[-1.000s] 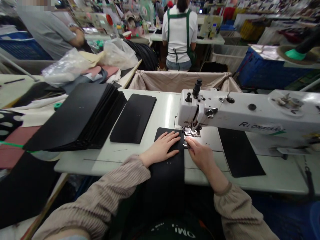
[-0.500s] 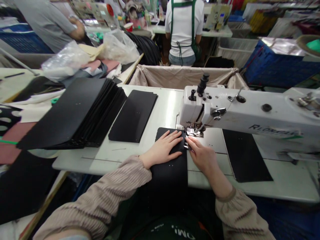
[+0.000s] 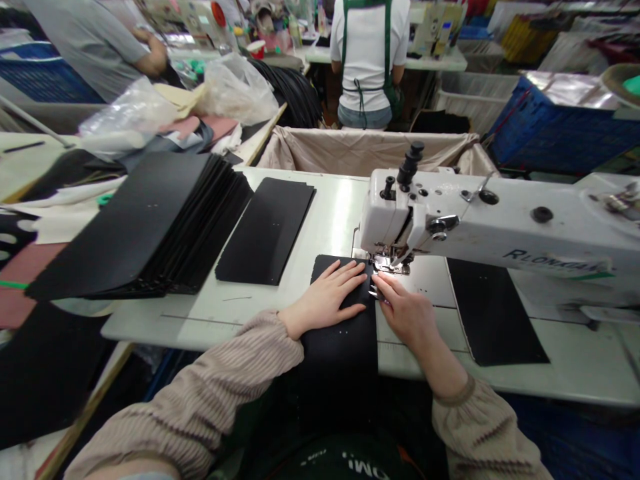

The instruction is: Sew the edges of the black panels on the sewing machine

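Observation:
A black panel [image 3: 345, 353] lies under the sewing machine's needle area and hangs over the table's front edge. My left hand [image 3: 327, 299] rests flat on it with the fingers spread. At the panel's right edge, just in front of the lit presser foot [image 3: 393, 265], is my right hand [image 3: 403, 303]. Its fingers are closed around a small metal tool [image 3: 374, 291] with pointed tips; the rest of the tool is hidden by the hand. The white sewing machine [image 3: 480, 223] reaches in from the right.
A thick stack of black panels [image 3: 135, 220] stands at the left of the table [image 3: 333, 207]. Single panels lie beside it [image 3: 267, 230] and right of the needle [image 3: 495, 310]. Behind the table is a cloth-lined bin [image 3: 370, 150]. Two people are further back.
Both hands keep nearly the same pose on the black panel. The view has shifted very slightly, so the machine appears a little further right.

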### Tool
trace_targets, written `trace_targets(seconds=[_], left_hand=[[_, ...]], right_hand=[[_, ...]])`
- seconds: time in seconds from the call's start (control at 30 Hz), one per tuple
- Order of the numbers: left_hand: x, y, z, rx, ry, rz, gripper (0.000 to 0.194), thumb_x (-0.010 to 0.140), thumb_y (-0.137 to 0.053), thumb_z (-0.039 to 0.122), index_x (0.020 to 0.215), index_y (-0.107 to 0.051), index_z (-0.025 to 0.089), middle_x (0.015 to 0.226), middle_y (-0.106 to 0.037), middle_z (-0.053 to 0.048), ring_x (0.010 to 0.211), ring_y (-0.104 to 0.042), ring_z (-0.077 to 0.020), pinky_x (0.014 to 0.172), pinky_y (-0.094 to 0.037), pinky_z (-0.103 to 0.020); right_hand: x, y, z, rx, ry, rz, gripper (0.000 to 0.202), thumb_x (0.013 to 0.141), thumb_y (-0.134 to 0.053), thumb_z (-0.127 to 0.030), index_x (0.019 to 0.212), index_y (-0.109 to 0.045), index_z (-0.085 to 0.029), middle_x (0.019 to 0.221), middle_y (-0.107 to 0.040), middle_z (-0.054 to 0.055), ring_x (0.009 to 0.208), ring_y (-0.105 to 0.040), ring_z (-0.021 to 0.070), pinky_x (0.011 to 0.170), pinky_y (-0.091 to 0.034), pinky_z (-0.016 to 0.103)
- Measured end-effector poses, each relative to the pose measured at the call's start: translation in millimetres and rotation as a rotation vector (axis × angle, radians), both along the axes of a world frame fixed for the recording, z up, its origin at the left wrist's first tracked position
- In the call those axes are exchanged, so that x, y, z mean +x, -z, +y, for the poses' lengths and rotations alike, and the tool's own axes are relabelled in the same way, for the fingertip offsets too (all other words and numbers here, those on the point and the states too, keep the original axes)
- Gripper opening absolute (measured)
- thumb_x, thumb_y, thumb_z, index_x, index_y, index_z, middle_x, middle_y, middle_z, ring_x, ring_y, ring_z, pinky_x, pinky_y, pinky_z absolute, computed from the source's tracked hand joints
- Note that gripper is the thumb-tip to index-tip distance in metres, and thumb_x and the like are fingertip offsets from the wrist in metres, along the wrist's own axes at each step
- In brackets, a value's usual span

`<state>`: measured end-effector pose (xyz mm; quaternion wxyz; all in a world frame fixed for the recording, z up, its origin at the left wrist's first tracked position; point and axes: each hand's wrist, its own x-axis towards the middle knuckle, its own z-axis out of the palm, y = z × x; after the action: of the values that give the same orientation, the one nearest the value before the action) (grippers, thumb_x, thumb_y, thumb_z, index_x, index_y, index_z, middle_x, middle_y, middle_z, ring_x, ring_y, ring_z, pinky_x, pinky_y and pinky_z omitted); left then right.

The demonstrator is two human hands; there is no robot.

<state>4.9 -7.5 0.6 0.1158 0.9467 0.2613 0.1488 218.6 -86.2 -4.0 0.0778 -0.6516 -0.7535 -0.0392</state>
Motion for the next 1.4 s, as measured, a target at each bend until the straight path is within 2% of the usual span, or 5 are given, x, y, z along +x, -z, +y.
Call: trace_targets(seconds=[0.6,0.87,0.97,1.1,1.4], left_hand=[[1.1,0.1,6.1,0.002,0.003,-0.006,0.06,0.093,-0.054,0.05,0.143,-0.044,0.02,0.157,-0.034,-0.01,0.148,-0.026,-0.0238,0.123,-0.016,-0.047],[1.2,0.9,9.8,0.007,0.027,-0.039,0.059,0.093,-0.057,0.048,0.144,-0.044,0.021,0.155,-0.039,-0.01,0.146,-0.03,-0.0238,0.122,-0.018,-0.047],[0.6,2.0,10.5,0.022,0.038,-0.063,0.051,0.094,-0.055,0.045,0.14,-0.05,0.023,0.151,-0.044,-0.009,0.143,-0.035,-0.025,0.12,-0.022,-0.049],[-0.1,0.9,9.6,0.043,0.064,-0.096,0.033,0.098,-0.05,0.036,0.128,-0.061,0.028,0.142,-0.053,-0.007,0.131,-0.048,-0.0245,0.113,-0.034,-0.046],[-0.7,-1.0,8.5,0.058,0.045,-0.088,0.032,0.098,-0.051,0.029,0.128,-0.062,0.029,0.136,-0.055,-0.007,0.125,-0.048,-0.025,0.107,-0.038,-0.044]], right_hand=[[-1.7,-1.2,0.4,0.008,-0.003,0.007,0.048,0.099,-0.042,-0.028,0.146,-0.044,-0.031,0.149,-0.049,-0.001,0.095,-0.069,0.0182,0.066,-0.053,0.028],[-1.2,-1.7,-0.5,0.008,-0.007,0.015,0.049,0.096,-0.046,-0.025,0.145,-0.046,-0.032,0.149,-0.049,-0.001,0.097,-0.069,0.0189,0.067,-0.054,0.028],[-2.2,-2.9,-0.7,0.014,-0.003,0.006,0.05,0.096,-0.045,-0.025,0.146,-0.046,-0.031,0.148,-0.05,0.0,0.094,-0.069,0.0187,0.068,-0.055,0.028],[-2.8,-3.7,-0.8,0.017,0.004,-0.013,0.05,0.096,-0.044,-0.026,0.146,-0.045,-0.031,0.148,-0.05,0.001,0.089,-0.07,0.0184,0.066,-0.055,0.03],[-1.3,-3.5,-0.3,0.02,-0.003,-0.009,0.049,0.097,-0.044,-0.026,0.145,-0.046,-0.032,0.149,-0.05,-0.001,0.09,-0.069,0.0179,0.066,-0.054,0.03]])
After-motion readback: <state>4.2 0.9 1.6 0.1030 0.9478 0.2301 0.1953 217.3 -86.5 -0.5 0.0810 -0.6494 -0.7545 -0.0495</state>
